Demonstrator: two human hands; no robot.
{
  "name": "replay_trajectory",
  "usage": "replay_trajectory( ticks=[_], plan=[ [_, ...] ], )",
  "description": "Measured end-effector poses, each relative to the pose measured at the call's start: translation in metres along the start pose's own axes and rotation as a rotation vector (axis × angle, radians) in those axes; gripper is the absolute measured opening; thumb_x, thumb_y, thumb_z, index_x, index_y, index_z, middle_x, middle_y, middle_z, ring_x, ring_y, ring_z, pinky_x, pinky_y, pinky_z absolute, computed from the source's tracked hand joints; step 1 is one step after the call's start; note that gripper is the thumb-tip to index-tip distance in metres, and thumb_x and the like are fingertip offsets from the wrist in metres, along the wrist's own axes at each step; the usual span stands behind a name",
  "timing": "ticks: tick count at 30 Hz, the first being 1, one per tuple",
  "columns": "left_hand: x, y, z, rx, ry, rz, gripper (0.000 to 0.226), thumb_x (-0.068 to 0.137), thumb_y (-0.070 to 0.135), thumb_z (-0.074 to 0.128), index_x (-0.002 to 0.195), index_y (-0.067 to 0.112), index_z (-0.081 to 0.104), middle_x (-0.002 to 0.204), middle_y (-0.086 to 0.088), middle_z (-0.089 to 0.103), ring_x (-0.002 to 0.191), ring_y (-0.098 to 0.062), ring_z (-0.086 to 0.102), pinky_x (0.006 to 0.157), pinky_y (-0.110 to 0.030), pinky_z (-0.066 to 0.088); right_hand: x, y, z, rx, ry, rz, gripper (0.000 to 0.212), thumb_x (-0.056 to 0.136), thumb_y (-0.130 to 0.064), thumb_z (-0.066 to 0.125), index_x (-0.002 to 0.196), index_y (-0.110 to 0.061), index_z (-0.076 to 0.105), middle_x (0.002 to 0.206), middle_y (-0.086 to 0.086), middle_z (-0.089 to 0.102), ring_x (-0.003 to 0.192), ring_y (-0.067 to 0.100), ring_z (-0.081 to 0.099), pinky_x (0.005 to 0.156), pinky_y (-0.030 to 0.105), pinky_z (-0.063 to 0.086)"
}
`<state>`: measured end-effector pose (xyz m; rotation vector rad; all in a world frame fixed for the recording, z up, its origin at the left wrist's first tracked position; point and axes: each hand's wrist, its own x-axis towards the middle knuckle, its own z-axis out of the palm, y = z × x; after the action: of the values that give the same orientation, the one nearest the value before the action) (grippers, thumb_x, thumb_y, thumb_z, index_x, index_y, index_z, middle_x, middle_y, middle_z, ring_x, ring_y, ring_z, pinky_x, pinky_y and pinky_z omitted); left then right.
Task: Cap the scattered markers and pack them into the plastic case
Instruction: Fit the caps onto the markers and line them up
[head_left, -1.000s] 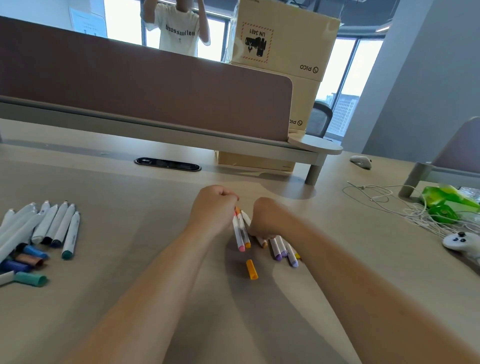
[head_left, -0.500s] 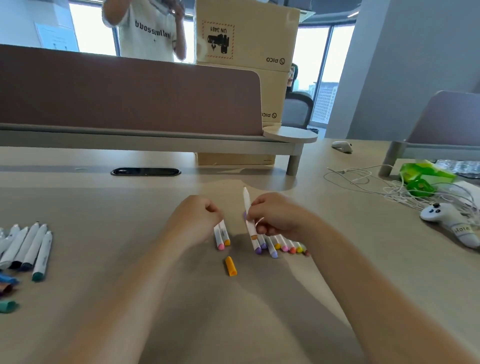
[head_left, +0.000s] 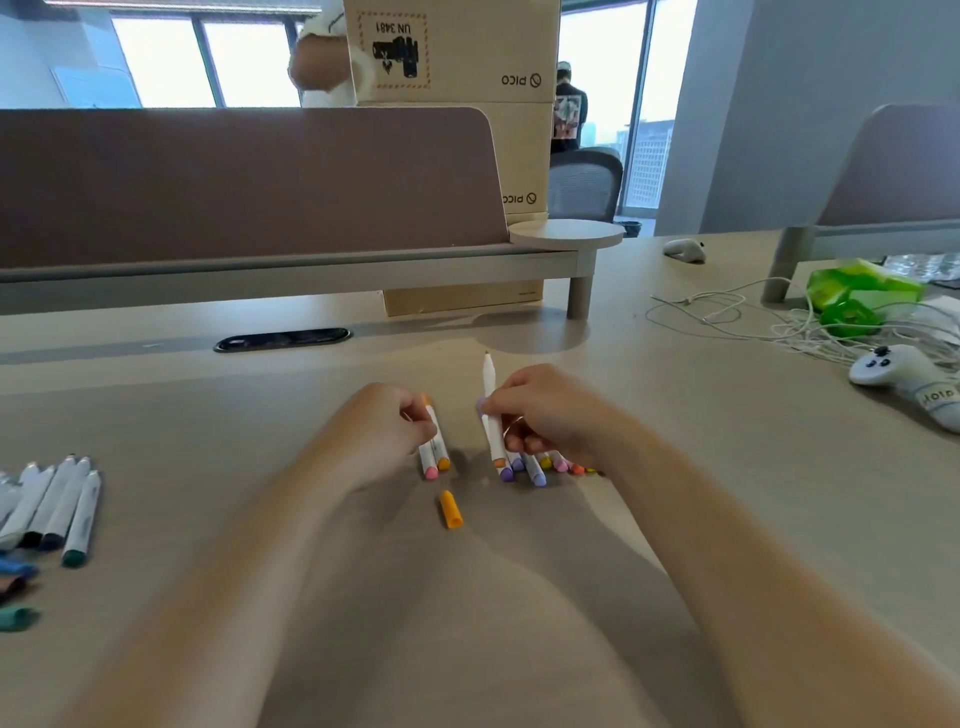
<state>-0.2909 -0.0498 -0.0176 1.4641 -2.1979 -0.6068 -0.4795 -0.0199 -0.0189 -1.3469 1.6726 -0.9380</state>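
My left hand (head_left: 382, 434) is closed around two white markers (head_left: 435, 452) with pink and orange ends, their lower tips on the desk. My right hand (head_left: 545, 413) grips one white marker (head_left: 491, 410) that points up and away, its far tip bare. Under the right hand lies a row of several markers (head_left: 540, 465) with purple, pink, yellow and orange ends. A loose orange cap (head_left: 451, 509) lies on the desk just in front of both hands. A second group of white markers (head_left: 57, 506) with dark ends rests at the far left. No plastic case is in view.
Loose coloured caps (head_left: 15, 592) lie at the left edge. A white game controller (head_left: 906, 382), tangled white cables (head_left: 727, 314) and a green packet (head_left: 857, 296) crowd the right side. A brown divider (head_left: 249, 182) and cardboard boxes (head_left: 452, 52) stand behind; a person stands beyond the divider.
My hands have drawn apart. The right hand has lifted one marker upright out of its bundle, while the left keeps two markers. The view has shifted to the right.
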Motion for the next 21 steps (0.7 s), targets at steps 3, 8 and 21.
replay_trajectory(
  ticks=[3, 8, 21],
  plan=[
    [0.0, 0.001, -0.002, 0.013, -0.001, 0.009, 0.011, 0.094, 0.022, 0.061, 0.09, 0.016, 0.069, 0.086, -0.004, 0.065, 0.076, -0.016, 0.057, 0.058, -0.024, 0.038, -0.002, 0.0, 0.0, 0.008, -0.011, -0.004, 0.028, 0.092, -0.021, 0.065, 0.099, 0.006, 0.064, 0.062, 0.012, 0.062, 0.063, 0.025, 0.052, 0.054, 0.026, 0.045],
    [0.0, 0.001, -0.001, 0.017, -0.019, 0.019, 0.011, 0.093, 0.02, 0.061, 0.094, 0.014, 0.07, 0.089, -0.005, 0.065, 0.08, -0.018, 0.059, 0.061, -0.024, 0.041, -0.001, 0.002, -0.001, -0.004, -0.019, 0.003, 0.025, 0.092, -0.021, 0.064, 0.096, 0.003, 0.064, 0.061, 0.013, 0.062, 0.055, 0.021, 0.051, 0.049, 0.024, 0.042],
    [0.006, -0.008, 0.009, 0.084, 0.027, 0.017, 0.008, 0.092, 0.02, 0.061, 0.093, 0.024, 0.068, 0.096, 0.003, 0.065, 0.088, -0.014, 0.057, 0.078, -0.029, 0.049, -0.004, 0.0, 0.001, -0.023, -0.038, -0.031, 0.024, 0.095, -0.027, 0.065, 0.088, -0.004, 0.062, 0.074, 0.018, 0.07, 0.046, 0.013, 0.055, 0.043, 0.018, 0.042]
  ],
)
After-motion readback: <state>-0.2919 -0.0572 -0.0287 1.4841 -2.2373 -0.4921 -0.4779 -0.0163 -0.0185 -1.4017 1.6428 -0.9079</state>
